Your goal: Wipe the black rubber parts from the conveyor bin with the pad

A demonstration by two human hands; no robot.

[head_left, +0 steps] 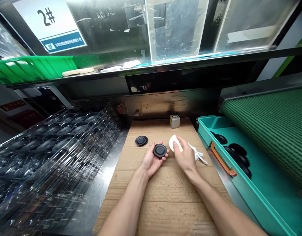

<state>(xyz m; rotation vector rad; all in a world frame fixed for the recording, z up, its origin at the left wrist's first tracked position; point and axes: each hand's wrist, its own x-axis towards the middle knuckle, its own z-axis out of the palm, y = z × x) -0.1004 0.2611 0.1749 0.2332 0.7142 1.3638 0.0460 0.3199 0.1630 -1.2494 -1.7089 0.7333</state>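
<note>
My left hand [152,161] is closed around a small black rounded-square part [160,150] with a raised rim, its face turned up. In my right hand [186,156] a white round pad [173,143] is pinched between thumb and fingers, apart from the black part. Another black part [141,141] lies on the cardboard [163,190] beyond my left hand. A white crumpled cloth or glove [199,155] rests to the right, partly hidden behind my right hand. Farther back stands a small whitish bottle [174,121] with a dark top.
Stacked clear plastic trays [50,157] with black parts fill the left side. At right, a teal bin [254,200] with an orange handle [221,160] holds several black pieces, beside a green conveyor belt [271,118]. Overhead, a shelf carries a green crate [35,68].
</note>
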